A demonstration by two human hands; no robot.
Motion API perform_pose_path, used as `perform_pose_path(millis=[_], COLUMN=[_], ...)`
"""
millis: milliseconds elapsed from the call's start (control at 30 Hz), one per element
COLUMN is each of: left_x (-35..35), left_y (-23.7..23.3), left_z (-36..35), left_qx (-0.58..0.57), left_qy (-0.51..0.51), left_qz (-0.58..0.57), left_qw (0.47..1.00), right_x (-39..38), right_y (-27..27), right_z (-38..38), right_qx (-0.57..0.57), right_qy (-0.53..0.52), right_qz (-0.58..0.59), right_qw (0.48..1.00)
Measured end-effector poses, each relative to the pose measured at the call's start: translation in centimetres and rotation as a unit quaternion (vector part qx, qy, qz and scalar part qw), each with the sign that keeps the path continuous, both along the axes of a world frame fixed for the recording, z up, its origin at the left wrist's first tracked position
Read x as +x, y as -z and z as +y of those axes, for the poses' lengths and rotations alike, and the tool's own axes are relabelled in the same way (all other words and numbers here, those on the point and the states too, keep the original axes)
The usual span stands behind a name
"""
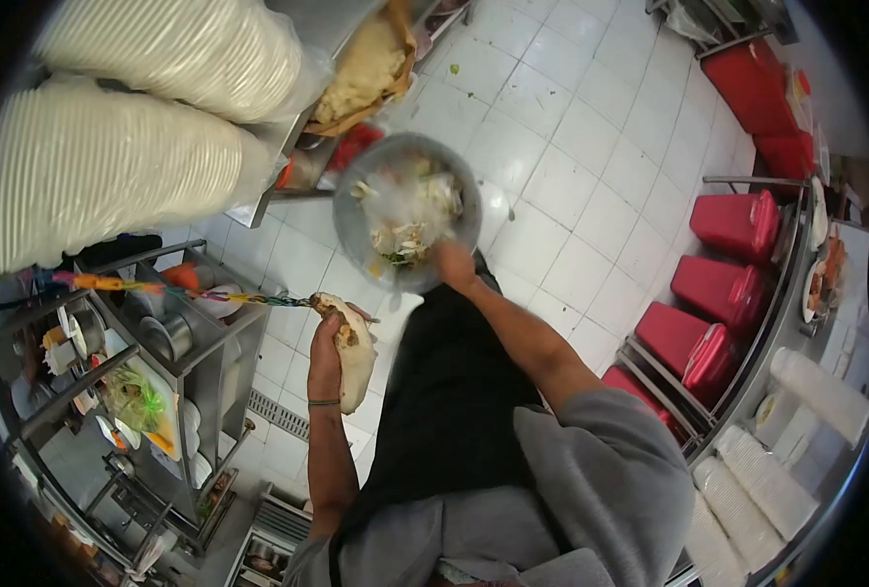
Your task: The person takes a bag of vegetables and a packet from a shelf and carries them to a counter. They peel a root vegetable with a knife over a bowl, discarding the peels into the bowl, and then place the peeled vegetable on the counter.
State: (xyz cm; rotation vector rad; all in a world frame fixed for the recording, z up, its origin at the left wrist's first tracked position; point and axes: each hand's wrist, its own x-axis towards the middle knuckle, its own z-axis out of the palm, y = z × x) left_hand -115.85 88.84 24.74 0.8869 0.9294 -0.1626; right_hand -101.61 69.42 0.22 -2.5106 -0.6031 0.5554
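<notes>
My left hand (326, 354) is closed around a pale, oblong thing (358, 370) with a brownish, crumbly-looking side; its exact kind I cannot make out. A multicoloured braided cord (209, 293) stretches from the left to the top of that thing, close to my fingers. Below and ahead of me stands a round grey bin (344, 227) holding food scraps (410, 238) and what looks like clear plastic. My right hand (457, 266) is at the bin's near right rim, smeared by motion. Its fingers are hidden or blurred, so what it grips, if anything, does not show.
Tall stacks of white foam containers (112, 171) in plastic fill the upper left. Beside them sits a brown paper bag (368, 73) of pale food. Metal shelving (224, 342) with bowls and vegetables stands left. Red lidded bins (713, 284) line the right, by a counter with plates.
</notes>
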Motion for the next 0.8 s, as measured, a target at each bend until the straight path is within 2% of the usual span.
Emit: perform_pose_path(millis=[100,133,167,200,233,333,400,467,567,700,733,800], left_x=[0.5,0.6,0.8,1.0,1.2,1.9,2.0,1.9,3.0,4.0,4.7,5.8], left_y=[0.5,1.0,1.8,2.7,3.5,5.0,4.9,4.1,0.8,-0.8,-1.1,-0.9], left_z=[-0.2,-0.3,-0.5,-0.8,-1.2,-2.4,-2.8,-3.2,-4.6,-6.7,-7.3,-8.3], left_qx=[-0.040,-0.052,-0.064,-0.077,-0.088,-0.116,-0.080,-0.054,-0.056,-0.076,-0.085,-0.095], left_qy=[-0.034,-0.041,-0.047,-0.054,-0.061,-0.092,-0.065,-0.050,-0.115,-0.215,-0.250,-0.276], left_qz=[-0.047,-0.062,-0.077,-0.091,-0.089,-0.073,-0.077,-0.072,-0.051,-0.054,-0.058,-0.097], left_qw=[0.997,0.996,0.994,0.991,0.990,0.986,0.992,0.995,0.991,0.972,0.963,0.952], right_x=[1.4,1.4,1.4,1.5,1.3,0.3,1.0,2.1,4.4,6.5,6.7,6.2], right_y=[-3.9,-3.8,-3.8,-6.5,-8.2,-8.0,-5.5,-7.9,-8.5,-8.2,-8.3,-7.6], right_z=[2.6,3.5,3.7,4.1,4.3,4.4,4.0,4.2,4.3,4.4,4.7,5.1], right_qx=[0.035,0.003,0.035,0.066,0.096,0.126,0.131,0.124,0.116,0.094,0.051,0.078], right_qy=[0.098,0.080,0.104,0.125,0.143,0.175,0.153,0.166,0.122,0.068,0.060,0.052], right_qz=[0.081,0.074,0.196,0.315,0.431,0.352,0.375,0.366,0.417,0.491,0.503,0.586], right_qw=[0.991,0.994,0.975,0.939,0.886,0.911,0.905,0.907,0.893,0.863,0.860,0.805])
